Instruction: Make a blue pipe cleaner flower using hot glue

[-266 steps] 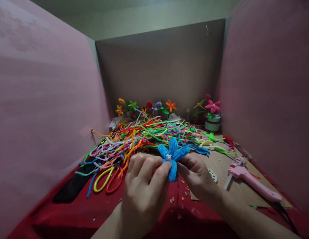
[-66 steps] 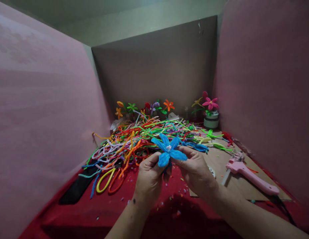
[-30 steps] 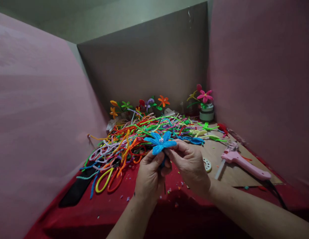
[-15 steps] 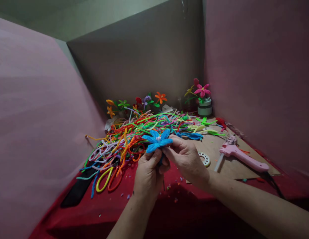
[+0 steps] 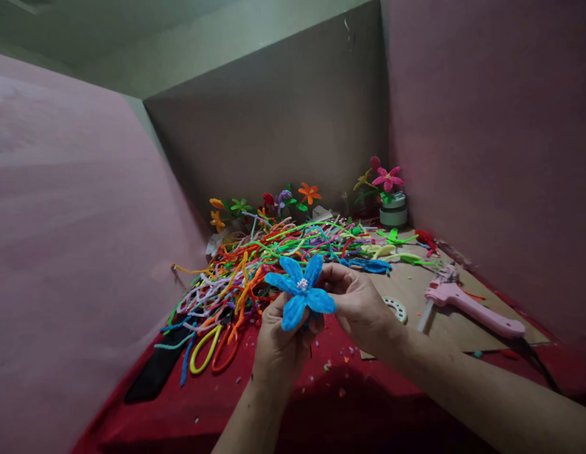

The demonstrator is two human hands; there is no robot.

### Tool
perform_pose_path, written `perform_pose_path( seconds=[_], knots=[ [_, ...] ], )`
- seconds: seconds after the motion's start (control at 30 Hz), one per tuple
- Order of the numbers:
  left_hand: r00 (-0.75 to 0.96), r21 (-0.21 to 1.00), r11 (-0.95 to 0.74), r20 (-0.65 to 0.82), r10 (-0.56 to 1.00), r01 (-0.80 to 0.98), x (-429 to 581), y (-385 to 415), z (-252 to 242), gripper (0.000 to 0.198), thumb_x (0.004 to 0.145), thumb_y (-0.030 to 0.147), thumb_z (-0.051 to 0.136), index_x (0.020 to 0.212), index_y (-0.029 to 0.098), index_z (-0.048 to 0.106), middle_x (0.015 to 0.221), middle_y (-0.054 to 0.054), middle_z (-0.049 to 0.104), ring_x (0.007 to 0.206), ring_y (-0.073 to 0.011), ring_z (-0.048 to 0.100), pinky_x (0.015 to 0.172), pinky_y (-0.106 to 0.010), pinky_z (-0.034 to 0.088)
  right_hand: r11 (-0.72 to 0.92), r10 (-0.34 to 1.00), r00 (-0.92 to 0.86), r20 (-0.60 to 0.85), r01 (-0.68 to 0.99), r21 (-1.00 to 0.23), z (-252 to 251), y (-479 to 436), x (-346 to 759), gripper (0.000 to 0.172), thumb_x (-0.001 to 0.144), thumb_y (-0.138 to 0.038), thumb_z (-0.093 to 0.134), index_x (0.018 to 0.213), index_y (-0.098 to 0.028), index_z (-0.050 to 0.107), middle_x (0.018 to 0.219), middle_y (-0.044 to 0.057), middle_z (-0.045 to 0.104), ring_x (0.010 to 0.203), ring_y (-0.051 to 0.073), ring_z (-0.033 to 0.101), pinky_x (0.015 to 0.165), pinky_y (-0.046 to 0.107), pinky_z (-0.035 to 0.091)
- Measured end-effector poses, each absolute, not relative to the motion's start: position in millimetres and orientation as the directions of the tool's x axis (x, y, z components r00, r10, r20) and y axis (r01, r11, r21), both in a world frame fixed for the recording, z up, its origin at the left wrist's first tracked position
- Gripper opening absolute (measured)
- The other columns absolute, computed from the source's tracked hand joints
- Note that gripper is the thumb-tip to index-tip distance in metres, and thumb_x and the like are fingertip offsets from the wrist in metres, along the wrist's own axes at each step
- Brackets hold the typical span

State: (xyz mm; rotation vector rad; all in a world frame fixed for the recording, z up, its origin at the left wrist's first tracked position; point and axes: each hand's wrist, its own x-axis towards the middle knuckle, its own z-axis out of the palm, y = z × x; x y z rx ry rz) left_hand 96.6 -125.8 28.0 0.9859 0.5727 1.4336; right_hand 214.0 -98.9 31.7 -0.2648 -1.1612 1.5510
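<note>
A blue pipe-cleaner flower (image 5: 297,309) with a pale beaded centre faces up toward me, held between both hands above the front of the table. My left hand (image 5: 280,340) is closed around its underside, where the stem is mostly hidden. At the flower's right, my right hand (image 5: 363,309) pinches a petal between thumb and fingers. Just behind the flower lies a big tangle of coloured pipe cleaners (image 5: 274,243).
A pink glue gun (image 5: 477,309) and a white ring (image 5: 396,309) lie on a brown board (image 5: 444,337) at the right. Finished flowers (image 5: 309,193) and a pale green jar (image 5: 393,214) stand at the back. A black flat object (image 5: 151,375) rests on the red cloth (image 5: 203,410).
The blue flower has tipped toward me, so its petals now show from the front. Both hands still hold it, and the camera view has shifted slightly.
</note>
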Motion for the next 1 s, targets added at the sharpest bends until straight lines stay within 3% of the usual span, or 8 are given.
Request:
perform_pose_path(
  seconds=[0.07,0.17,0.27,0.43,0.53,0.63,0.77,1.0],
  knots=[
    [0.096,0.834,-0.119,0.202,0.975,-0.539,95.1,-126.9,29.2,0.01,0.067,0.022,0.071,0.072,0.014,0.065,0.054,0.001,0.057,0.049,-0.0057,0.05,0.047,-0.015,0.039,0.194,0.827,-0.333,0.452,-0.586,-0.787,33.4,-101.4,214.6,0.004,0.071,-0.021,0.068,0.07,-0.018,0.065,0.074,0.0,0.059,0.054,0.009,0.054,0.048,0.023,0.045],
    [0.067,0.831,-0.11,0.173,0.983,-0.545,96.3,-129.3,32.8,0.012,0.065,0.018,0.071,0.076,0.015,0.067,0.058,0.001,0.058,0.051,-0.0049,0.05,0.05,-0.015,0.043,0.304,0.809,-0.281,0.517,-0.552,-0.776,36.7,-106.5,216.1,0.016,0.074,-0.018,0.065,0.057,-0.018,0.065,0.074,0.0,0.055,0.063,0.01,0.053,0.052,0.023,0.044],
    [0.054,0.821,-0.111,0.17,0.984,-0.56,99.2,-131.3,34.7,0.014,0.064,0.017,0.072,0.077,0.015,0.068,0.056,0.002,0.057,0.048,-0.0042,0.049,0.045,-0.013,0.04,0.314,0.803,-0.283,0.525,-0.549,-0.775,38.2,-110.0,217.4,0.017,0.075,-0.015,0.062,0.059,-0.02,0.067,0.072,0.0,0.054,0.064,0.01,0.051,0.052,0.023,0.043],
    [0.062,0.815,-0.118,0.185,0.981,-0.567,101.2,-133.3,33.1,0.015,0.063,0.021,0.073,0.056,0.013,0.061,0.05,0.002,0.052,0.045,-0.0039,0.047,0.039,-0.012,0.034,0.378,0.781,-0.276,0.56,-0.506,-0.776,39.3,-110.6,219.4,0.021,0.074,-0.009,0.06,0.058,-0.02,0.066,0.073,0.0,0.053,0.07,0.012,0.052,0.059,0.025,0.044],
    [0.041,0.825,-0.13,0.182,0.982,-0.549,102.1,-135.0,33.8,0.012,0.065,0.02,0.071,0.062,0.014,0.062,0.054,0.002,0.054,0.047,-0.0041,0.047,0.042,-0.013,0.036,0.423,0.776,-0.259,0.576,-0.463,-0.779,42.3,-110.4,220.3,0.023,0.074,-0.006,0.057,0.06,-0.021,0.067,0.076,0.0,0.054,0.074,0.012,0.052,0.067,0.027,0.046],
    [0.007,0.858,-0.169,0.197,0.98,-0.485,102.5,-136.1,35.2,0.007,0.07,0.021,0.068,0.071,0.016,0.064,0.057,0.002,0.056,0.049,-0.0057,0.048,0.043,-0.015,0.037,0.515,0.761,-0.219,0.611,-0.369,-0.774,45.7,-111.7,221.4,0.024,0.073,-0.004,0.056,0.059,-0.02,0.067,0.085,0.001,0.056,0.082,0.014,0.053,0.075,0.029,0.046],
    [-0.061,0.881,-0.273,0.271,0.961,-0.387,100.9,-134.1,37.2,0.013,0.071,0.021,0.067,0.061,0.014,0.061,0.054,0.002,0.054,0.049,-0.0062,0.045,0.046,-0.017,0.036,0.675,0.69,-0.184,0.7,-0.187,-0.714,48.1,-114.6,223.3,0.023,0.076,-0.007,0.054,0.062,-0.019,0.067,0.103,0.005,0.055,0.095,0.017,0.052,0.081,0.033,0.047],
    [-0.108,0.89,-0.308,0.289,0.951,-0.336,97.3,-128.1,48.2,0.015,0.068,0.023,0.07,0.059,0.014,0.062,0.051,0.003,0.053,0.047,-0.0062,0.043,0.046,-0.018,0.034,0.843,0.538,-0.218,0.815,0.1,-0.529,52.5,-115.1,221.7,0.026,0.079,-0.006,0.048,0.084,-0.022,0.067,0.105,0.007,0.054,0.104,0.022,0.047,0.091,0.042,0.041]
  ],
)
